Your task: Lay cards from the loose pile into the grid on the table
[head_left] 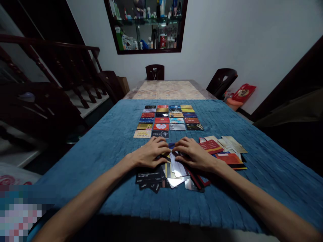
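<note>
My left hand (pixel 151 153) and my right hand (pixel 193 154) lie side by side, palms down, on a loose heap of plastic cards (pixel 174 174) on the blue cloth (pixel 106 148). The fingers of both hands are stretched out and rest on the cards, nearly touching at the fingertips. Beyond the hands, several cards are laid out in a neat grid (pixel 166 120) of rows and columns. To the right of my right hand lies a smaller scattered group of cards (pixel 227 149), red, orange and pale.
The blue cloth covers the near part of a long table; its bare patterned top (pixel 168 90) shows farther back. Dark chairs (pixel 154 71) stand around the far end. A wooden stair railing (pixel 58 64) runs along the left. A wall shelf (pixel 147 25) holds bottles.
</note>
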`<move>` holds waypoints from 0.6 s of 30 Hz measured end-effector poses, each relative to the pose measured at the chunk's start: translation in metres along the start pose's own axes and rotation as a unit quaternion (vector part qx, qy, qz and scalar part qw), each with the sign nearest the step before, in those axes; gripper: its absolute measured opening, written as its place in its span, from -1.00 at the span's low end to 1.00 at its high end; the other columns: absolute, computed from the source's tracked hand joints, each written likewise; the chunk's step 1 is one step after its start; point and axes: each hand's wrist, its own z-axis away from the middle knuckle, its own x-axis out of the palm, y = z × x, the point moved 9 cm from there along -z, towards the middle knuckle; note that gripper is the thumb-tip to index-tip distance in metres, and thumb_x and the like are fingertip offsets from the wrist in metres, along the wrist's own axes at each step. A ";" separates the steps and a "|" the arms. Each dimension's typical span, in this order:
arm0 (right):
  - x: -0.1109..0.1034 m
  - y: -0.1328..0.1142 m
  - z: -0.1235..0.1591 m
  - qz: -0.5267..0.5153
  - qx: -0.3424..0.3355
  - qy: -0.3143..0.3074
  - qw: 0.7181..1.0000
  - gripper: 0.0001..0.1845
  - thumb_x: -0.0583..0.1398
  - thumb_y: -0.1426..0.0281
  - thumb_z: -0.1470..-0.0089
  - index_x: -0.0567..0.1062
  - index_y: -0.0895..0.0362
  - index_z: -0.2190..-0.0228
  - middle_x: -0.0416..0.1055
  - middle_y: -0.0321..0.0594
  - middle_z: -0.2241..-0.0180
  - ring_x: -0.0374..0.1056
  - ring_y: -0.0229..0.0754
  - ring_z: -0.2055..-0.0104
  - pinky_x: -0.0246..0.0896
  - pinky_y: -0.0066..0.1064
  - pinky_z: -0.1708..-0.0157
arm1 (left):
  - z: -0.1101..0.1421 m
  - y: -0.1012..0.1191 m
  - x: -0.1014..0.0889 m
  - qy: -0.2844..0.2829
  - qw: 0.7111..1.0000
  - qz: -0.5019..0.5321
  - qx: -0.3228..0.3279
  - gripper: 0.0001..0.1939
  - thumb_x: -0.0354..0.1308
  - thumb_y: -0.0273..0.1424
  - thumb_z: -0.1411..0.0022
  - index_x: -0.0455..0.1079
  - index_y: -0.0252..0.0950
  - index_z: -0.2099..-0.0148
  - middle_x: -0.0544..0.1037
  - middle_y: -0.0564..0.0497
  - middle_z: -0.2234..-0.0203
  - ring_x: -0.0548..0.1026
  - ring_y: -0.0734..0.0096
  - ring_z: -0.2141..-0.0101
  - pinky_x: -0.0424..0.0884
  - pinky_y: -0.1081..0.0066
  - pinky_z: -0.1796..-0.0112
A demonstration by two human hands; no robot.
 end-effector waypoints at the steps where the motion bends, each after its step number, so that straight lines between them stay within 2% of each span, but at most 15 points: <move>1: 0.000 0.000 0.000 0.001 0.001 -0.001 1.000 -0.67 0.11 0.20 -0.28 0.50 0.07 0.04 0.44 -0.02 0.09 0.22 -0.02 0.05 0.14 -0.14 0.10 | 0.000 0.000 0.000 0.005 1.000 -0.007 0.001 -0.70 0.17 -0.31 -0.29 0.42 -0.28 -0.04 0.50 -0.17 0.07 0.33 0.08 -0.03 0.27 0.05 -0.05; 10: 0.003 0.009 -0.001 0.004 0.031 0.012 0.999 -0.72 0.08 0.32 -0.30 0.49 0.07 0.03 0.43 -0.07 0.15 0.23 -0.07 0.11 0.15 -0.22 0.15 | 0.003 -0.005 -0.002 0.029 1.000 0.009 -0.007 -0.75 0.13 -0.29 -0.31 0.44 -0.25 0.01 0.46 -0.12 0.15 0.33 0.18 0.08 0.34 0.14 0.02; 18: 0.006 0.007 -0.002 0.033 0.038 -0.016 0.999 -0.65 0.05 0.41 -0.29 0.48 -0.02 -0.04 0.39 -0.07 0.12 0.22 -0.05 0.11 0.10 -0.22 0.18 | 0.006 0.001 -0.005 0.019 0.998 -0.053 0.029 -0.76 0.13 -0.26 -0.31 0.45 -0.30 0.07 0.47 -0.13 0.22 0.34 0.20 0.15 0.35 0.19 0.09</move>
